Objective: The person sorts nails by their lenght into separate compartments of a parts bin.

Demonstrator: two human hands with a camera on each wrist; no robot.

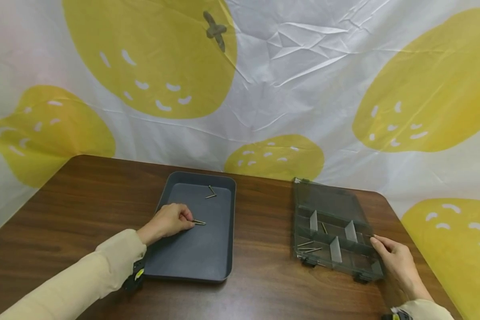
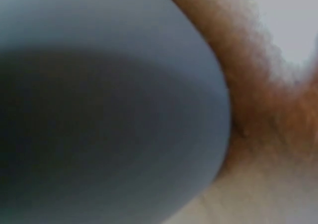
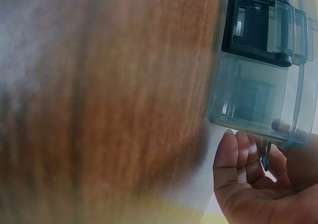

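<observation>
My left hand (image 1: 175, 219) reaches over the dark grey tray (image 1: 184, 258), pinching brass-coloured screws (image 1: 199, 222) that stick out past its fingertips. Two more screws (image 1: 211, 192) lie near the tray's far end. My right hand (image 1: 396, 260) is at the right edge of a clear grey compartment box (image 1: 346, 266). Its thumb and fingers pinch a thin dark metal screw (image 3: 266, 155), partly hidden by the hand and seen close beside the box corner in the right wrist view. Several screws (image 1: 310, 250) lie in the front left compartment, and one screw (image 1: 324, 228) in a back compartment.
The box's lid (image 1: 328, 200) lies open toward the back. Light dividers (image 1: 335, 250) split its inside, and black latches (image 3: 258, 28) sit on its front. Both containers stand on a brown wooden table (image 1: 260, 249). Behind hangs a lemon-print cloth (image 1: 296, 89).
</observation>
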